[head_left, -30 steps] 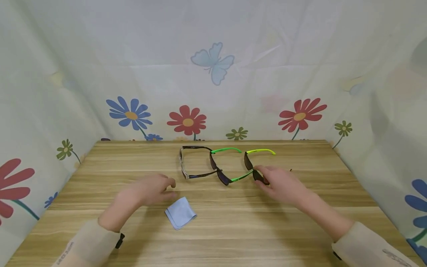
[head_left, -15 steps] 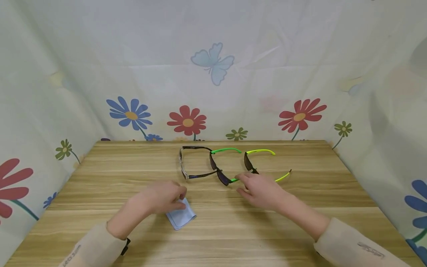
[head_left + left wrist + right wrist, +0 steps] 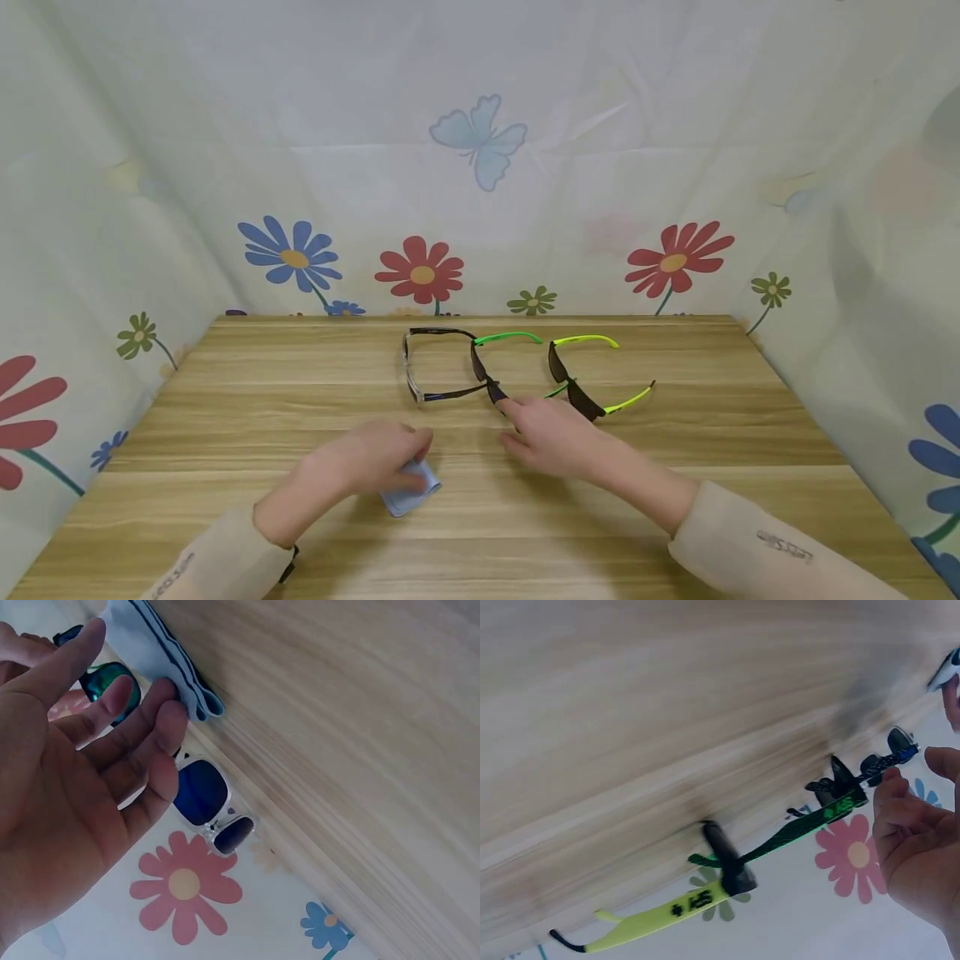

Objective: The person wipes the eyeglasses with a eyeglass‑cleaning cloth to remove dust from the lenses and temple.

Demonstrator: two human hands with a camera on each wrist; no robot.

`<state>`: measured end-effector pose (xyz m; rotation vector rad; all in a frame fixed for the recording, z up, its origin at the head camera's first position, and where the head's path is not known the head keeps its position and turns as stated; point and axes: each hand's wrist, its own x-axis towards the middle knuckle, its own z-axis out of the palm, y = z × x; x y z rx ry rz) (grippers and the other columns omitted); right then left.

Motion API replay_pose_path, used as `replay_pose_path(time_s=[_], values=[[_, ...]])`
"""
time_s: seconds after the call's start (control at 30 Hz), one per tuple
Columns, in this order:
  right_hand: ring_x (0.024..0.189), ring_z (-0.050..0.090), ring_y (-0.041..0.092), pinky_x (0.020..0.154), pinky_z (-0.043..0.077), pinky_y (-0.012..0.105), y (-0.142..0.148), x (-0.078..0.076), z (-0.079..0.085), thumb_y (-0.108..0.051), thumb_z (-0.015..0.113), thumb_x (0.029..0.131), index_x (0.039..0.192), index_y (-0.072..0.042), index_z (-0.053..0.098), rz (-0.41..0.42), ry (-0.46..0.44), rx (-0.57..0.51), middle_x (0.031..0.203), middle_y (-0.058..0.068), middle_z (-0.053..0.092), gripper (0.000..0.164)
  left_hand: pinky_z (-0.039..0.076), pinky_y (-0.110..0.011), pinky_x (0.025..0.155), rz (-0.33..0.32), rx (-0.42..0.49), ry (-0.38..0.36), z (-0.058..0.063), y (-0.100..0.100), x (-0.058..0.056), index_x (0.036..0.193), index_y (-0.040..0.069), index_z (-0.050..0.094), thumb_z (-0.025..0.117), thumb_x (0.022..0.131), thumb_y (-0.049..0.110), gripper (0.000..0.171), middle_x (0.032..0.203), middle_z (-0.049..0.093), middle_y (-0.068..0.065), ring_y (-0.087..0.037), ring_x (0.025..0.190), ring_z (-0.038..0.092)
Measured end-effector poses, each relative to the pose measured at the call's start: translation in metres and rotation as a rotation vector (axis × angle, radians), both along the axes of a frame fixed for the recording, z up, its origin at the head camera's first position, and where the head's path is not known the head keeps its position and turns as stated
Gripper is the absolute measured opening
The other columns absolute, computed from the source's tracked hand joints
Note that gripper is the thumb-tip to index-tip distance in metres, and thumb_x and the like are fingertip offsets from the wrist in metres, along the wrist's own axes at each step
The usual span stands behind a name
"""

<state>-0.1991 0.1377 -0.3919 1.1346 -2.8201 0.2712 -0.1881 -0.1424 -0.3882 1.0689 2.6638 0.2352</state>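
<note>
A folded light-blue cloth (image 3: 403, 502) lies on the wooden table under my left hand (image 3: 375, 457). In the left wrist view the relaxed fingers overlap the cloth (image 3: 150, 645), with thumb and forefinger apart. My right hand (image 3: 558, 437), fingers loosely bent, hovers just in front of the green-armed sunglasses (image 3: 512, 337) and hides part of their near lens and arm. To its right stand yellow-armed sunglasses (image 3: 587, 402), arms unfolded. Left of the green pair are clear-framed sunglasses (image 3: 202, 791) with black arms and blue lenses. The three pairs form a row.
A white fabric backdrop (image 3: 480, 233) printed with flowers and a butterfly stands along the back and sides of the wooden table (image 3: 247, 375). The sunglasses' arms point away to the right, close to the neighbouring pair.
My right hand has moved left from the yellow-armed sunglasses to the front of the green-armed pair. My left hand has come right and over the cloth. The sunglasses stay put.
</note>
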Motion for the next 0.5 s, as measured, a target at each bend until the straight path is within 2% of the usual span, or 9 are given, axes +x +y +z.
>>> replay_pose_path(time_s=[0.07, 0.17, 0.33, 0.43, 0.5], values=[[0.064, 0.06, 0.015, 0.054, 0.05, 0.036, -0.006, -0.001, 0.001, -0.026, 0.07, 0.098, 0.121, 0.001, 0.064, -0.016, -0.024, -0.005, 0.079, 0.0, 0.063, 0.036, 0.043, -0.029, 0.062, 0.003, -0.007, -0.009, -0.001, 0.001, 0.001, 0.093, 0.016, 0.055, 0.079, 0.092, 0.034, 0.03, 0.08, 0.054, 0.007, -0.009, 0.069, 0.049], [0.068, 0.061, 0.016, 0.056, 0.05, 0.037, -0.014, -0.005, 0.003, -0.026, 0.069, 0.099, 0.125, 0.001, 0.063, -0.033, -0.067, -0.018, 0.082, 0.0, 0.062, 0.038, 0.044, -0.03, 0.064, 0.011, -0.028, 0.002, -0.002, 0.003, 0.003, 0.092, 0.017, 0.056, 0.081, 0.09, 0.034, 0.03, 0.082, 0.055, 0.008, -0.009, 0.07, 0.049], [0.092, 0.069, 0.025, 0.072, 0.057, 0.041, -0.026, -0.01, 0.001, -0.027, 0.069, 0.099, 0.133, 0.003, 0.059, -0.042, -0.108, 0.002, 0.106, 0.012, 0.068, 0.046, 0.047, -0.031, 0.067, 0.024, -0.061, 0.03, -0.002, 0.005, 0.006, 0.089, 0.017, 0.059, 0.086, 0.085, 0.031, 0.031, 0.083, 0.056, 0.008, -0.009, 0.071, 0.051], [0.109, 0.067, 0.03, 0.088, 0.055, 0.045, -0.031, -0.013, -0.002, -0.028, 0.067, 0.101, 0.14, 0.005, 0.054, -0.051, -0.138, 0.019, 0.122, 0.018, 0.067, 0.053, 0.047, -0.031, 0.067, 0.026, -0.075, 0.04, -0.002, 0.006, 0.007, 0.086, 0.016, 0.059, 0.087, 0.084, 0.031, 0.032, 0.082, 0.055, 0.008, -0.009, 0.071, 0.05], [0.114, 0.065, 0.032, 0.094, 0.053, 0.045, -0.035, -0.015, -0.004, -0.028, 0.066, 0.101, 0.144, 0.005, 0.051, -0.049, -0.146, 0.027, 0.128, 0.02, 0.065, 0.056, 0.047, -0.031, 0.067, 0.028, -0.08, 0.04, -0.002, 0.007, 0.007, 0.085, 0.015, 0.06, 0.088, 0.083, 0.03, 0.031, 0.081, 0.054, 0.008, -0.009, 0.07, 0.049]])
